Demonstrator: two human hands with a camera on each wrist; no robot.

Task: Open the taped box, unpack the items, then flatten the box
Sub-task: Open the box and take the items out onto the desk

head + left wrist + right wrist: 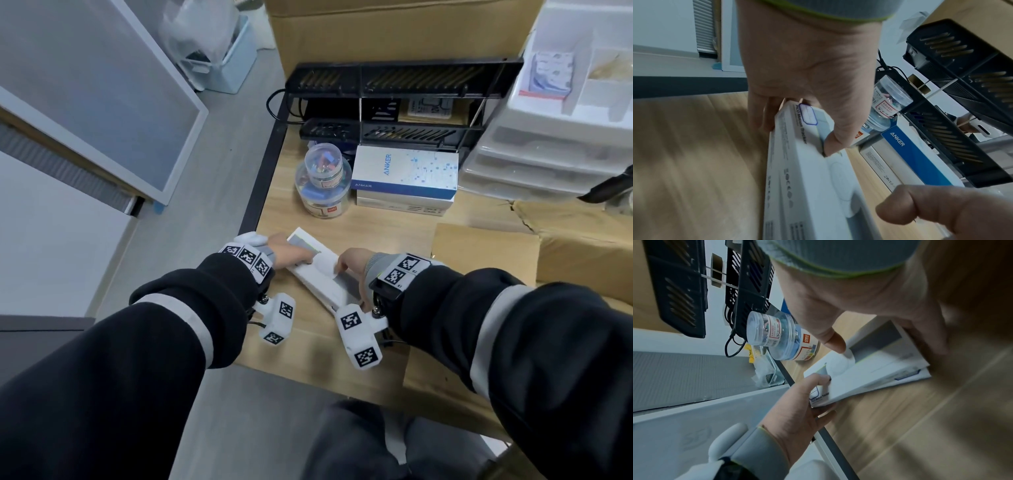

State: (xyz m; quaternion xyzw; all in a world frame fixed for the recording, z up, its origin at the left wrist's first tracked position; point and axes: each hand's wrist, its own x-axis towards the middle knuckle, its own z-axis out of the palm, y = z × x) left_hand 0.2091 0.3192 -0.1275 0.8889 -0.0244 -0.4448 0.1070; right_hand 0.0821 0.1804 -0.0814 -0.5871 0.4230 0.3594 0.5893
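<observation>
While resting on the desk (pixel 376 233) | white box (pixel 322 274) | left hand (pixel 287 255) grips one end | right hand (pixel 352 265) grasps the other

Light wood-grain desk (pixel 383 236) with dark edge. On it: flat white rectangular box (pixel 318 274) near front left corner, clear plastic jar of coloured clips (pixel 322 195), white-and-blue Anker boxes (pixel 406 180) stacked, black slatted metal shelf rack (pixel 387 102), translucent plastic drawer unit (pixel 548 150), brown cardboard (pixel 479 253) at right.
</observation>
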